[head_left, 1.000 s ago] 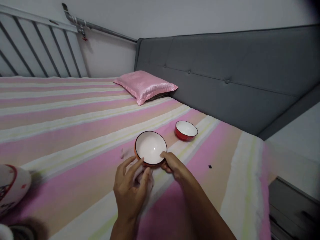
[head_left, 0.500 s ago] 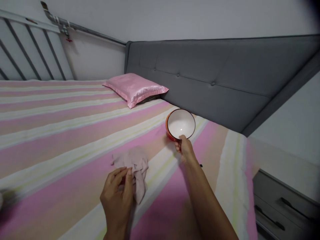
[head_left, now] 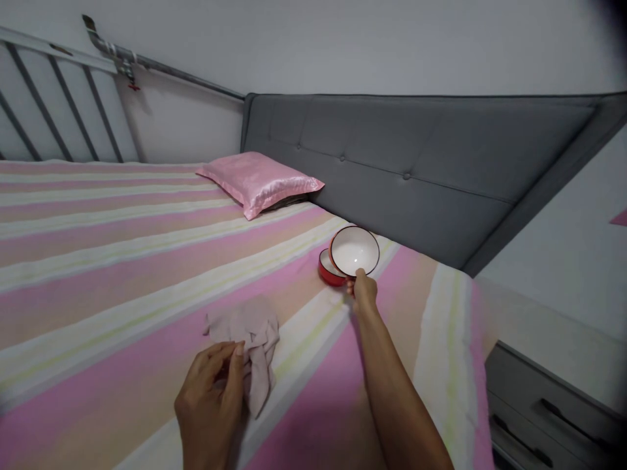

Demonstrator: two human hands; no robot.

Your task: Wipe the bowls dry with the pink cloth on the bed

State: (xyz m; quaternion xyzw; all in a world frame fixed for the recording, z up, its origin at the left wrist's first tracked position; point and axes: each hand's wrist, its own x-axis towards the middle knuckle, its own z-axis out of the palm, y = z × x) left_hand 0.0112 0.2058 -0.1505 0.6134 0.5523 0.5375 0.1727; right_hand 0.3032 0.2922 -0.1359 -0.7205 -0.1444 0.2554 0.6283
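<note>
My right hand (head_left: 363,292) grips the near rim of an enamel-like bowl (head_left: 356,251), thumb at the inner edge and fingers underneath. This bowl is white inside with a dark rim, and its opening tilts toward me. Partly hidden behind it, a second red bowl (head_left: 332,274) with a white inside rests on the bed. My left hand (head_left: 211,391) is closed in a pinch, thumb against fingertips, over the near edge of a crumpled pale pink cloth (head_left: 262,326). Whether the cloth or something small is between those fingers cannot be made out.
A striped bedsheet (head_left: 147,274) covers the bed. Against the grey headboard (head_left: 441,150) lies a pink satin pillow (head_left: 259,179). A grey drawer cabinet (head_left: 543,405) stands right of the bed. A pipe (head_left: 171,75) with a red-handled valve runs along the wall.
The held bowl has come away from the red bowl, which now shows beneath it at left. My left hand has shifted slightly left and nearer me, still pinched. The view has also shifted slightly.
</note>
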